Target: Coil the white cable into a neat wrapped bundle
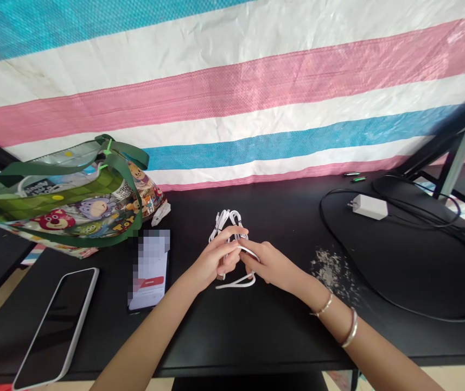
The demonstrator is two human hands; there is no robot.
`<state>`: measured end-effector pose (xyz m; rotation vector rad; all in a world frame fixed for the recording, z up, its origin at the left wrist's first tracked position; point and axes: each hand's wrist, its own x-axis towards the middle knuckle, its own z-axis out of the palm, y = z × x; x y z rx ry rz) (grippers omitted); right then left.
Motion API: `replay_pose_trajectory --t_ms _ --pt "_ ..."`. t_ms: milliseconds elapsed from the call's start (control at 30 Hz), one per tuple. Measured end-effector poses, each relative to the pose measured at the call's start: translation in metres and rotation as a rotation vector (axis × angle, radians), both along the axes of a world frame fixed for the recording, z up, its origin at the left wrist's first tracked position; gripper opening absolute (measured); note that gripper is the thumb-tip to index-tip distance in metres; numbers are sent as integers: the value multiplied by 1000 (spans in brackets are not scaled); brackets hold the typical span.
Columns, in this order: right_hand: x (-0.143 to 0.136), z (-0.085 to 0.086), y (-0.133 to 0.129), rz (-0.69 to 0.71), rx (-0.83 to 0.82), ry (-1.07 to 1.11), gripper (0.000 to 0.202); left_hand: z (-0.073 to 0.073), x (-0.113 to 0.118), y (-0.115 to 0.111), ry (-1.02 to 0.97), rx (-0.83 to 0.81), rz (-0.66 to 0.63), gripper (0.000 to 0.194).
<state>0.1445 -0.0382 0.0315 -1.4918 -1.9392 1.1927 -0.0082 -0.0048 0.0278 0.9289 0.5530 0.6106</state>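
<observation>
Over the middle of the black table, my left hand and my right hand meet with their fingertips close together. Both are closed on a white charging cable, which loops below the fingers and lies partly on the table. The fingers hide part of this cable. Just behind my hands lies another stretch of white cable, a bundled coil folded into several loops. Whether it joins the cable in my hands I cannot tell.
On the left stand a cartoon-print bag with green straps, a lit phone and a dark-screened phone. To the right lie a white charger plug, a long black cable and pale scattered bits. A striped sheet hangs behind.
</observation>
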Motion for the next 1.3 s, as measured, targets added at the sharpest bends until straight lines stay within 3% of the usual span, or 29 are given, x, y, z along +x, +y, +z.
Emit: replay_pose_trajectory --t_ms 267,533,900,1300 --pt "1 0 -2 74 76 -80 23 1 0 -1 -99 -46 -6 22" --pt "1 -2 -1 72 87 9 19 2 1 0 -133 -92 23 20" --pt "1 -5 -2 118 -116 216 16 -2 0 0 -206 -132 12 20" --pt "1 -7 -1 104 -122 220 16 -3 0 3 -207 -145 25 9"
